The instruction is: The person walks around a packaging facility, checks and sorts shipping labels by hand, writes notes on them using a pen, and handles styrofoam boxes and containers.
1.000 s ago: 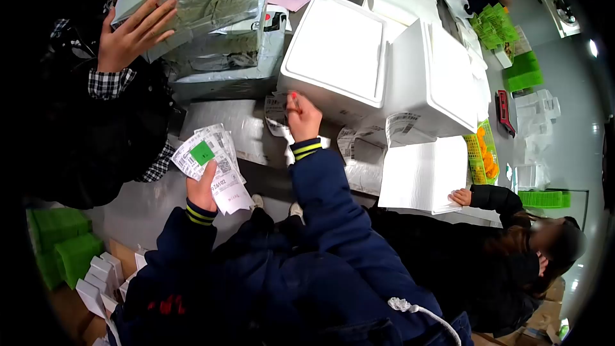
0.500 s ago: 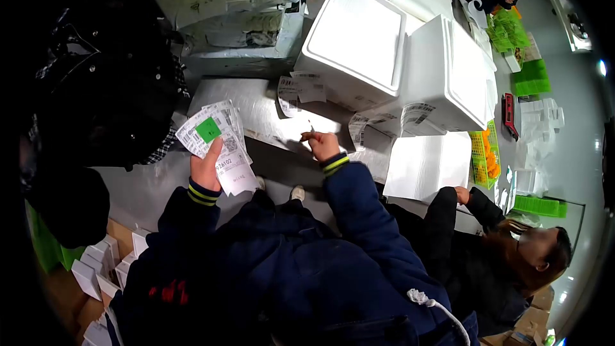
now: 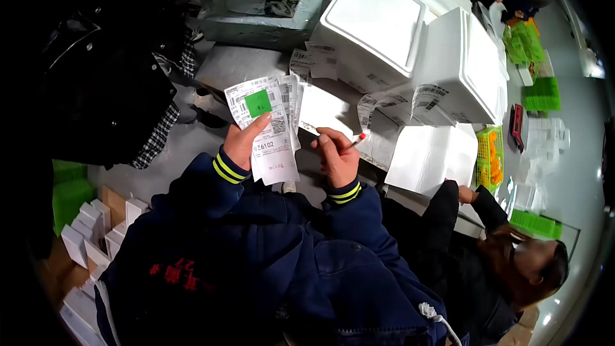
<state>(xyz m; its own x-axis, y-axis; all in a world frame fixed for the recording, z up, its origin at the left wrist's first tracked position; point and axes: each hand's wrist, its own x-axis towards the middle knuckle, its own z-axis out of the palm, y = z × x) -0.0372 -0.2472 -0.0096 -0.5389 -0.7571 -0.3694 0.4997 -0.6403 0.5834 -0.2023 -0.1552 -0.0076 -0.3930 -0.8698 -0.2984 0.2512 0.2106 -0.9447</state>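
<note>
A fan of printed labels (image 3: 275, 154), the top one with a green sticker (image 3: 258, 103), is pinched in my left hand (image 3: 246, 141), thumb on top. My right hand (image 3: 337, 157) is closed around a thin pen with a red end (image 3: 362, 136), just right of the labels. Beyond my hands, two white foam boxes (image 3: 375, 16) (image 3: 464, 67) stand on the metal table (image 3: 240, 67). Labels (image 3: 322, 61) hang from the near side of the left box, and more labels (image 3: 428, 99) are on the right box.
Wrapped grey parcels (image 3: 256, 6) stand at the back left, near a person in black (image 3: 102, 83). Another person (image 3: 474, 269) is at the right beside white foam sheets (image 3: 429, 160) and a yellow basket (image 3: 489, 157). White boxes (image 3: 90, 227) lie at the lower left.
My left hand has raised the labels and moved right. My right hand has drawn back from the box towards them. The person at the left no longer touches the parcels, and one upper parcel is out of view.
</note>
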